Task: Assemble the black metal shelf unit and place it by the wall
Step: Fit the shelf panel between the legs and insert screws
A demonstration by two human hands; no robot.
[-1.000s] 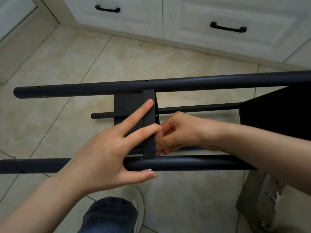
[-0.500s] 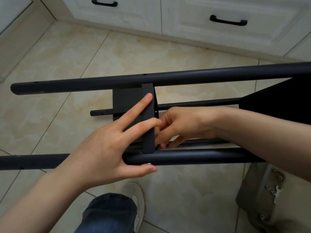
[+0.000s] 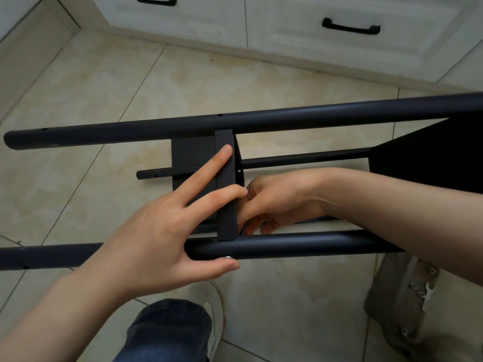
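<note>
Location of work: the black metal shelf unit [image 3: 431, 158] lies on its side on the beige tiled floor [image 3: 109, 82], in front of a white cabinet with black handles [image 3: 350, 26]. It is not yet stood by a wall.

Joint under attention: a black flat metal shelf panel [image 3: 226, 205] spans edge-on between the far black round metal tube [image 3: 261, 121] and the near black round metal tube [image 3: 300, 245].

Left hand [image 3: 156, 231]: clamps the joint. The thumb [image 3: 219, 265] lies along the near tube's outer side, and two straight fingers [image 3: 209, 173] press across the panel edge, apparently to hold panel and tube in line.

Fastener: a small silver screw head [image 3: 228, 256] shows on the near tube, just above the thumb tip. The thumb probably keeps it seated.

Right hand [image 3: 277, 199]: reaches in behind the panel with its fingers curled at the inner side of the joint. Whether it pinches a nut or anything else cannot be told.

Stage, as judged: fastening this panel corner; the assembly is incomplete.

Risk: easing the clamp could let the holes drift out of line.

Nearby: a grey packet with small metal fittings [image 3: 407, 291] lies on the floor at the right.
</note>
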